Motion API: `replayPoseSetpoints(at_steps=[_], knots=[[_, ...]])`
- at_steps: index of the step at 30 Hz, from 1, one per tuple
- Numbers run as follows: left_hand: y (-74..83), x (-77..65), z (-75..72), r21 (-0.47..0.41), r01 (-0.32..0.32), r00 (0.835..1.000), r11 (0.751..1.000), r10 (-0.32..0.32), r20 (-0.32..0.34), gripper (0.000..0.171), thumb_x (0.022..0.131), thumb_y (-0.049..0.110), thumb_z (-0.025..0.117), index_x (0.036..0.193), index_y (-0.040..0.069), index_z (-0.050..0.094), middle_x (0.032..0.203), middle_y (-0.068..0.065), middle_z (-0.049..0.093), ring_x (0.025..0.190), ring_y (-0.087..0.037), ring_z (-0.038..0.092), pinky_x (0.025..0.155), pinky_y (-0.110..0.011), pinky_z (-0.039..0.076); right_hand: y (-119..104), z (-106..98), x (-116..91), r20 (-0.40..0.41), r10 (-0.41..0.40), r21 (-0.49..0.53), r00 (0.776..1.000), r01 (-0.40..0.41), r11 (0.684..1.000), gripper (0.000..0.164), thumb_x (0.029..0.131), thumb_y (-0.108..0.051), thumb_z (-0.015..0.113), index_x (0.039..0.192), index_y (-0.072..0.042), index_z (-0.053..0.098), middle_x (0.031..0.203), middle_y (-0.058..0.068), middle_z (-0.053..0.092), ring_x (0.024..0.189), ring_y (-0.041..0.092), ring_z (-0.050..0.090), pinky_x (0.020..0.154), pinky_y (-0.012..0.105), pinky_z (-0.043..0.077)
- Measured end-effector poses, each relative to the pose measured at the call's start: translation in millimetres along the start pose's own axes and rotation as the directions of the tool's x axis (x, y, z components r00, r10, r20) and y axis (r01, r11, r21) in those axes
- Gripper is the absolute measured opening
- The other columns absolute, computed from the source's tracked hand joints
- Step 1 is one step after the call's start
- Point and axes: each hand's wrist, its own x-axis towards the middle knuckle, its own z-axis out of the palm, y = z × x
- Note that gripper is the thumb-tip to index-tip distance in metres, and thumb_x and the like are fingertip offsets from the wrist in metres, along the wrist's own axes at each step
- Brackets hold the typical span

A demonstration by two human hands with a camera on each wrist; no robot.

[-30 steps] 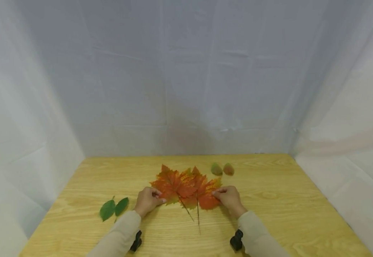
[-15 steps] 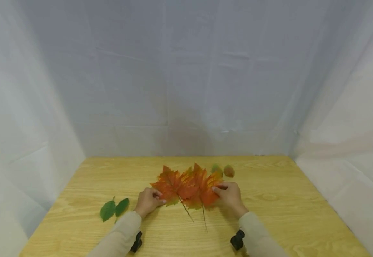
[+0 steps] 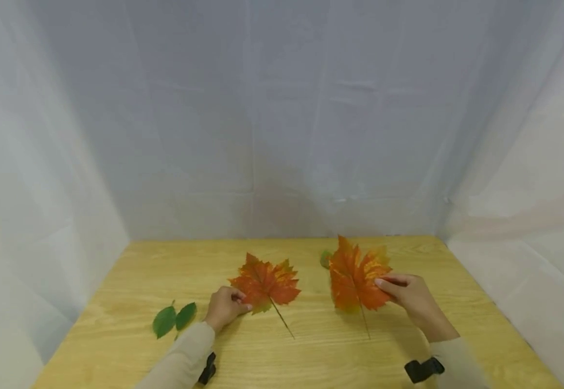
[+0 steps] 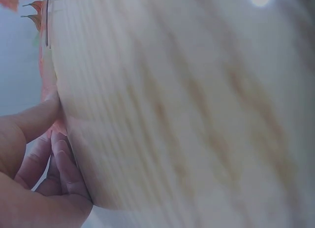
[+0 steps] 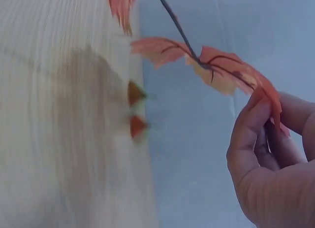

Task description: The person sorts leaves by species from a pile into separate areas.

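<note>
An orange-red maple leaf [image 3: 268, 282] with a thin dark stem lies on the table in the head view, and my left hand [image 3: 223, 309] pinches its left edge between thumb and fingers. Further right, my right hand [image 3: 412, 300] holds a second orange-red maple leaf [image 3: 356, 278] by its right edge. The right wrist view shows this maple leaf [image 5: 216, 70] raised off the table, its shadow on the wood below. In the left wrist view the fingers [image 4: 66, 164] stay close to the table, and the held leaf is mostly hidden edge-on.
Two green leaves [image 3: 164, 322] lie left of my left hand on the wooden table [image 3: 301, 362]. Behind the raised maple leaf is a small green leaf [image 3: 325, 259]; the right wrist view shows two small leaves [image 5: 137, 93] there. White sheeting [image 3: 282, 135] surrounds the table's back and sides.
My right hand has lifted the right maple leaf off the left one and carried it to the right, so the two stand apart. My left hand has stayed in place.
</note>
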Motion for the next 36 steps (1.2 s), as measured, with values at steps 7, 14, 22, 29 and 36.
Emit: replayPoseSetpoints(at_steps=[7, 14, 22, 29, 36], knots=[[0.9, -2.4, -0.9, -0.004, -0.007, 1.000, 1.000, 0.007, -0.005, 0.019, 0.073, 0.009, 0.083, 0.084, -0.001, 0.071, 0.072, -0.003, 0.063, 0.066, -0.013, 0.055, 0.060, -0.031, 0.049, 42.7, -74.5, -15.2, 0.033, 0.177, 0.085, 0.984, -0.179, 0.980, 0.032, 0.093, -0.018, 0.064, 0.120, 0.000, 0.062, 0.102, -0.005, 0.063, 0.089, 0.003, 0.065, 0.082, 0.025, 0.054], [3.2, -5.5, -2.3, -0.002, -0.003, 1.000, 1.000, 0.003, -0.002, 0.019, 0.074, 0.009, 0.083, 0.084, -0.001, 0.071, 0.073, -0.003, 0.063, 0.066, -0.013, 0.055, 0.061, -0.032, 0.050, 73.9, -112.0, -17.1, -0.102, 0.241, -0.276, 0.965, -0.260, 0.925, 0.066, 0.091, -0.034, 0.066, 0.128, 0.018, 0.049, 0.133, 0.034, 0.048, 0.095, 0.014, 0.064, 0.079, 0.032, 0.056], [5.8, -5.9, -1.9, 0.000, -0.008, 1.000, 1.000, 0.008, 0.005, 0.018, 0.074, 0.009, 0.082, 0.085, -0.001, 0.072, 0.075, -0.003, 0.064, 0.068, -0.014, 0.057, 0.062, -0.033, 0.051, 86.0, -119.2, -8.7, -0.177, 0.190, -0.461, 0.966, -0.252, 0.851, 0.041, 0.091, -0.036, 0.065, 0.080, 0.003, 0.069, 0.069, 0.002, 0.063, 0.064, 0.013, 0.052, 0.061, 0.029, 0.046], [3.8, -4.2, -2.4, -0.004, 0.000, 1.000, 1.000, 0.000, 0.002, 0.016, 0.075, 0.009, 0.081, 0.086, 0.000, 0.074, 0.075, -0.002, 0.065, 0.069, -0.014, 0.058, 0.063, -0.033, 0.051, 85.7, -118.8, -3.3, -0.194, 0.118, -0.587, 0.974, -0.211, 0.782, 0.047, 0.089, -0.042, 0.066, 0.090, 0.005, 0.072, 0.083, 0.007, 0.069, 0.073, 0.017, 0.059, 0.064, 0.033, 0.048], [1.9, -4.1, -2.7, 0.000, 0.023, 1.000, 1.000, -0.023, 0.009, 0.018, 0.077, 0.011, 0.080, 0.089, -0.001, 0.073, 0.082, -0.005, 0.067, 0.074, -0.018, 0.061, 0.066, -0.035, 0.053, 83.4, -120.4, -3.6, -0.189, 0.147, -0.566, 0.971, -0.230, 0.792, 0.046, 0.089, -0.042, 0.065, 0.089, 0.004, 0.072, 0.082, 0.004, 0.069, 0.075, 0.017, 0.058, 0.063, 0.031, 0.045]])
